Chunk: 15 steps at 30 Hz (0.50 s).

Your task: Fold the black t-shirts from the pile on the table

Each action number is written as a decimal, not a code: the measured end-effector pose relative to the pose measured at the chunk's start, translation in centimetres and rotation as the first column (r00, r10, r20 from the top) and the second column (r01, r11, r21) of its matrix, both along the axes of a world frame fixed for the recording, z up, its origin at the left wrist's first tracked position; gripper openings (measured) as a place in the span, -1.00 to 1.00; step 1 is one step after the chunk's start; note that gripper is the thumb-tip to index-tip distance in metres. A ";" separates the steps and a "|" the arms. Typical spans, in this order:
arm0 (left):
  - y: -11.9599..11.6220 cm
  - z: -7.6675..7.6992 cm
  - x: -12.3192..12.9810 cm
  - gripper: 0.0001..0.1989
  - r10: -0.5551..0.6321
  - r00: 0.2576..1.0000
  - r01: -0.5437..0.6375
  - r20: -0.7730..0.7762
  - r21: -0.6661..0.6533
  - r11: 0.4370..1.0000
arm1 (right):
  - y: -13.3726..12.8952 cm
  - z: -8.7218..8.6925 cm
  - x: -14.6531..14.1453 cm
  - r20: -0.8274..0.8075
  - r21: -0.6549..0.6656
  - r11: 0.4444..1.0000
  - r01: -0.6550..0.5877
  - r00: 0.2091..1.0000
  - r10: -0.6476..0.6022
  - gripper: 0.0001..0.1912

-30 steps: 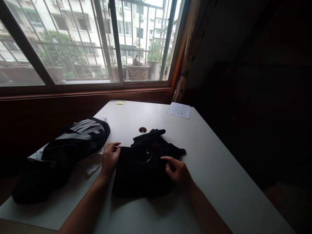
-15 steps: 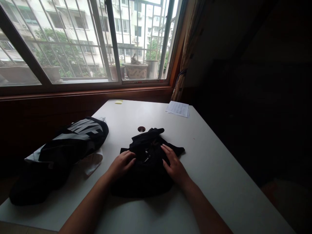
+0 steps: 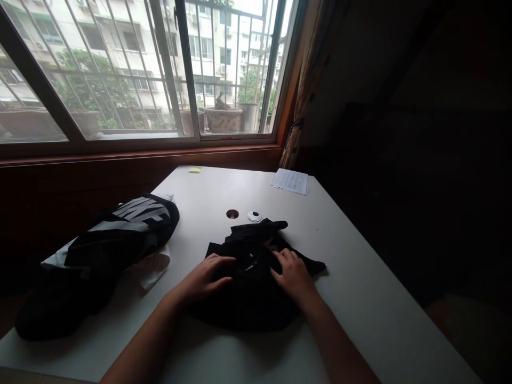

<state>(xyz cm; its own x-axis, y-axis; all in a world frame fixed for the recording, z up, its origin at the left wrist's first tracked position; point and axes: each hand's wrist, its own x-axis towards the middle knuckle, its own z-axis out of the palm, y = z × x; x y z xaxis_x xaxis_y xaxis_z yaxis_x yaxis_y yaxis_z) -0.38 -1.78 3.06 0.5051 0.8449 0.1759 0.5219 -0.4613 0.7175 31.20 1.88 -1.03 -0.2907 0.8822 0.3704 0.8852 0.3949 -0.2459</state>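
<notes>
A crumpled black garment (image 3: 248,304) with small white print lies on the white table (image 3: 360,298) in front of me. My left hand (image 3: 210,274) rests on its left side, thumb and fingers apart. On its right side is my right hand (image 3: 294,272), its fingers bent and pressed into the cloth near the neck area. Part of the garment sticks out beyond my right hand. Just behind the cloth sits a round white disc with a black spot (image 3: 254,216).
A heap of black and white clothing (image 3: 128,229) lies at the left. Behind are a round hole (image 3: 232,214), a yellow note (image 3: 194,169) and paper sheets (image 3: 290,181). A barred window (image 3: 132,69) stands beyond the table.
The garment and both hands have shifted to the right. The white disc behind the cloth has come into view. My right hand's fingers have bent into the cloth.
</notes>
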 end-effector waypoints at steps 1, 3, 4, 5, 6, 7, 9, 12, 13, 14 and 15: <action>-0.1 0.1 0.0 -0.50 -0.008 1.000 0.008 0.000 -0.006 1.000 | 0.0 0.2 0.3 0.014 0.015 1.000 0.014 1.000 -0.014 -0.73; -0.2 0.2 0.0 -0.43 -0.025 1.000 0.025 -0.005 -0.005 1.000 | 0.1 0.8 1.2 0.014 0.060 0.998 0.034 0.999 -0.035 -0.89; -0.2 0.3 0.0 -0.40 -0.032 0.999 0.032 -0.011 -0.002 0.999 | 0.1 1.3 1.7 -0.001 0.095 0.994 0.044 0.999 -0.044 -0.93; -0.2 0.3 0.1 -0.37 -0.034 0.999 0.034 -0.022 0.002 0.999 | 0.0 1.8 2.2 -0.027 0.139 0.989 0.053 0.998 -0.050 -0.95; -0.3 0.3 0.1 -0.34 -0.035 0.999 0.035 -0.035 0.004 0.999 | -0.1 2.5 2.6 -0.070 0.191 0.980 0.059 0.996 -0.046 -0.95; -0.3 0.2 0.1 -0.31 -0.034 0.998 0.034 -0.047 0.007 0.999 | -0.2 3.2 3.0 -0.132 0.249 0.966 0.062 0.991 -0.030 -0.95; -0.4 -0.1 0.2 -0.28 -0.038 0.997 0.039 -0.068 0.014 0.999 | -0.8 4.6 3.7 -0.296 0.363 0.928 0.081 0.955 0.033 -0.93; -0.4 -0.4 0.4 -0.25 -0.057 0.994 0.061 -0.090 0.046 0.997 | -1.9 6.4 4.5 -0.525 0.457 0.871 0.179 0.845 0.101 -0.90; -0.4 -0.5 0.5 -0.27 -0.063 0.993 0.070 -0.095 0.066 0.995 | -2.3 6.7 4.8 -0.579 0.458 0.861 0.223 0.810 0.098 -0.88; -0.4 -0.6 0.6 -0.33 -0.067 0.993 0.076 -0.099 0.091 0.993 | -2.6 6.8 5.2 -0.620 0.442 0.856 0.269 0.781 0.075 -0.85; -0.4 -0.6 0.6 -0.41 -0.072 0.992 0.083 -0.100 0.117 0.990 | -3.0 6.8 5.7 -0.652 0.407 0.856 0.318 0.758 0.028 -0.81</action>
<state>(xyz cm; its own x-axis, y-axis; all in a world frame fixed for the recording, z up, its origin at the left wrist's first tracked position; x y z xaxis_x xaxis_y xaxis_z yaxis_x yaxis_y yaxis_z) 0.24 -2.21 2.42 0.5877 0.7780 0.2221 0.5447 -0.5835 0.6023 36.95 -1.13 5.79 0.2713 0.5559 0.7858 0.6565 0.4901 -0.5734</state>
